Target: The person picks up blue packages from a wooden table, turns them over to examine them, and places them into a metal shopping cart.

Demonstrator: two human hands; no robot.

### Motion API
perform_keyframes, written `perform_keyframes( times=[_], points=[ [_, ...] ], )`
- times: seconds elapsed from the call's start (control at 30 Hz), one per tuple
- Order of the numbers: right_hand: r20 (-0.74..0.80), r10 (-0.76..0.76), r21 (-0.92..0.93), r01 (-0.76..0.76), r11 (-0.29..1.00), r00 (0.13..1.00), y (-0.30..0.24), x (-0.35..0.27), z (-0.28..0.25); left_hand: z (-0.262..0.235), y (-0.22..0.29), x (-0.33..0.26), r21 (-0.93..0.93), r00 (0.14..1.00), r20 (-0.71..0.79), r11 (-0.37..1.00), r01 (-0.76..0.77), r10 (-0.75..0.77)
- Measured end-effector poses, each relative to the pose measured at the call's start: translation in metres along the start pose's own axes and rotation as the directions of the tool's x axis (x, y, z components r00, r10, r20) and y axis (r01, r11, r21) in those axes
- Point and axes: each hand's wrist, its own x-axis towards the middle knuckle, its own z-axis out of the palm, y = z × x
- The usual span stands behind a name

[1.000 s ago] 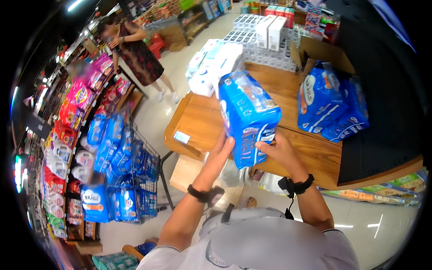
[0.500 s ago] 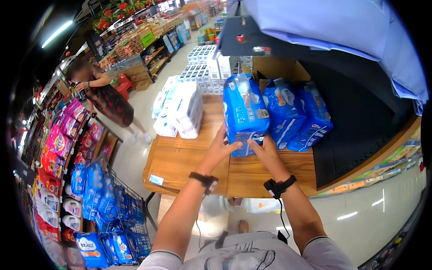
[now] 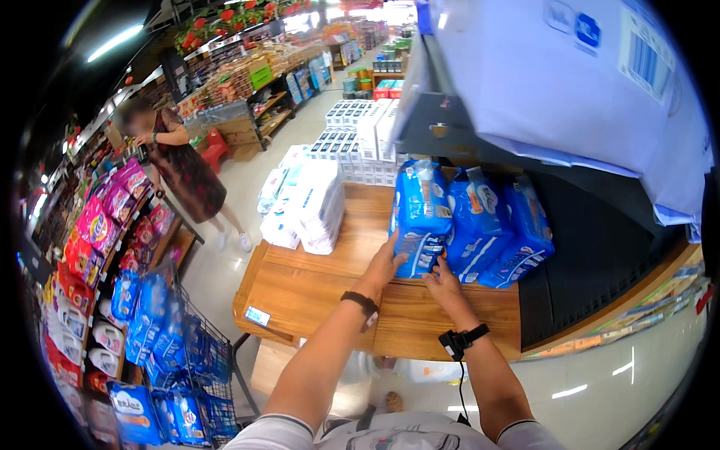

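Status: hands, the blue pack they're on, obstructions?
Left hand, right hand at near end of blue pack. Two similar packs to its right. Nothing visibly blocking the hands.

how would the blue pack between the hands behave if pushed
The blue pack likely gives a little, since its surface looks creased. Being glossy, it may feel slippery. Its boxy shape suggests sliding rather than rolling on the wooden table.

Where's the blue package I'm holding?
The held package is right of centre in the head view, between the left hand and right hand, just left of two other blue packages.
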Motion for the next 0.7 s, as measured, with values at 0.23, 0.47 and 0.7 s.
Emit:
perform_keyframes(
  times=[0.23, 0.47, 0.7],
  points=[
    [0.286, -0.114, -0.012, 0.123, 0.992, 0.952, -0.009, -0.043, -0.007, -0.009, 0.029, -0.070, -0.070, 0.966, -0.218, 0.985, -0.155, 0.137],
    [0.681, 0.028, 0.180, -0.205, 0.962, 0.731, -0.092, -0.124, 0.049, -0.060, 0.042, -0.249, -0.051, 0.924, -0.332, 0.982, 0.182, -0.188],
    [0.894, 0.053, 0.044, -0.203, 0.978, 0.446, -0.122, -0.162, 0.163, -0.150, 0.037, -0.450, -0.026, 0.617, -0.693, 0.869, 0.495, -0.372]
  ],
)
